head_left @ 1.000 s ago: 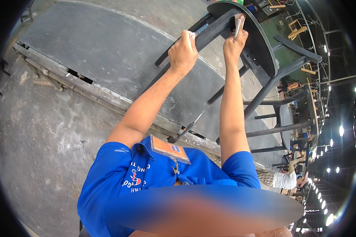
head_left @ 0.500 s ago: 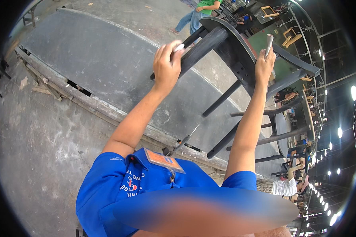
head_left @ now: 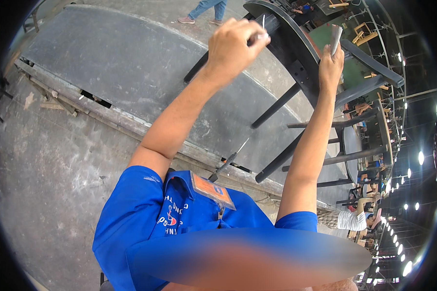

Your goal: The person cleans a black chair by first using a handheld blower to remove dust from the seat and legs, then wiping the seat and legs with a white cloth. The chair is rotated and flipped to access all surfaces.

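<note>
A black wooden chair (head_left: 303, 65) stands on the grey table in front of me, its legs slanting down in the picture. My left hand (head_left: 233, 51) is closed in a pinch at the chair's far left part, with a small white thing (head_left: 263, 22) showing at its fingertips; its kind is not clear. Held upright in the closed fingers of my right hand (head_left: 330, 70) is a folded greyish-white sheet (head_left: 336, 38), beside the seat's edge. The right hand covers part of the chair behind it.
The long grey table (head_left: 121, 63) has a worn, broken near edge. A thin pointed tool with a dark handle (head_left: 230, 161) lies across that edge. A second dark chair (head_left: 352, 140) stands to the right. People are farther off, one in jeans (head_left: 209, 8) beyond the table.
My left hand has moved right and away from me, along the chair. The right hand has shifted slightly right with the folded sheet. The person in jeans now shows only from the legs down.
</note>
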`<action>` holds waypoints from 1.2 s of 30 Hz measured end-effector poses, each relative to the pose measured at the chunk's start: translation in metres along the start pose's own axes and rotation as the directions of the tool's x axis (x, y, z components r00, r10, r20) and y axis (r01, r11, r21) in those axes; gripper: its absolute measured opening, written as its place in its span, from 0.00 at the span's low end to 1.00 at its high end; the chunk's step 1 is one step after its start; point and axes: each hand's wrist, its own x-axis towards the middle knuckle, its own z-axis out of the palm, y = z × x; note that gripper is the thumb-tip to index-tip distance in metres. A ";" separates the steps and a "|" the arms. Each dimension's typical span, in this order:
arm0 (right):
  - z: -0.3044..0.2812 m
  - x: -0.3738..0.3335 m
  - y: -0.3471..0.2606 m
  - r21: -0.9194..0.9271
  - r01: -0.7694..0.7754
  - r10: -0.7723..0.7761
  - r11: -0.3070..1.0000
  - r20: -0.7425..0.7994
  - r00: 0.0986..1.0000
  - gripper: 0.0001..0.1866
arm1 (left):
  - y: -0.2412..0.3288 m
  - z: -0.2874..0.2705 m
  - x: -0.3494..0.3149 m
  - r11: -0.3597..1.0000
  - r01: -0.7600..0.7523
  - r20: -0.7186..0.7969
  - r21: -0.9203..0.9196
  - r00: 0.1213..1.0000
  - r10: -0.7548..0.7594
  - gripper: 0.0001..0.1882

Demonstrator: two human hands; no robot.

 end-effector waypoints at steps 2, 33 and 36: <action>0.000 0.001 -0.003 0.004 -0.004 0.004 1.000 0.016 1.000 0.22 | -0.003 0.000 0.011 0.994 -0.060 -0.126 -0.089 0.991 0.049 0.07; -0.004 -0.365 0.224 0.681 -0.669 0.911 0.299 0.004 0.412 0.12 | -0.176 0.034 -0.004 0.918 0.300 -0.105 0.259 0.954 -0.282 0.17; -0.006 -0.346 0.228 0.777 -0.596 0.903 0.202 0.088 0.420 0.11 | -0.177 0.043 0.024 0.805 0.288 0.115 0.518 0.909 -0.400 0.21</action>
